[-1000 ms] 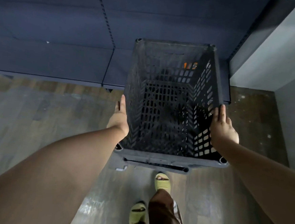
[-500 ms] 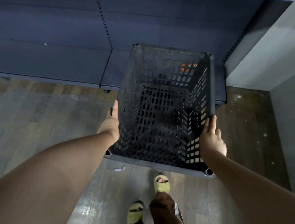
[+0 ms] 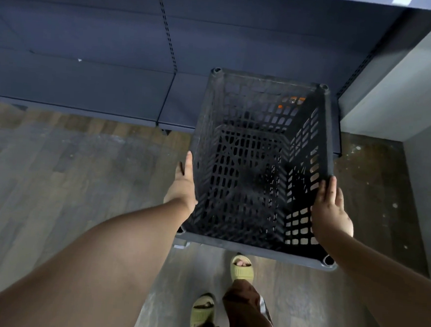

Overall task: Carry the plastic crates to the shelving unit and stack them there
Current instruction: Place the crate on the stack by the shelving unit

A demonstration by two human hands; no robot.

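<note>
A dark grey plastic crate (image 3: pixel 251 247) with perforated walls hangs in front of me, open side up and empty, tilted slightly. My left hand (image 3: pixel 183 184) presses flat against its left wall. My right hand (image 3: pixel 330 212) grips its right wall near the rim. The crate's far end overlaps the bottom shelf (image 3: pixel 86 86) of the dark blue shelving unit. A small orange patch shows through the crate's far wall; what it is I cannot tell.
The shelving unit's back panel (image 3: pixel 245 36) and slotted upright (image 3: pixel 168 33) fill the top. A grey wall corner (image 3: pixel 401 82) stands to the right. Wood-look floor (image 3: pixel 66 177) spreads left. My feet in yellow-green sandals (image 3: pixel 241 267) are below the crate.
The crate and both hands have drifted slightly right and lower in view, rotating a little clockwise, with its far end still over the bottom shelf. My grip is unchanged.
</note>
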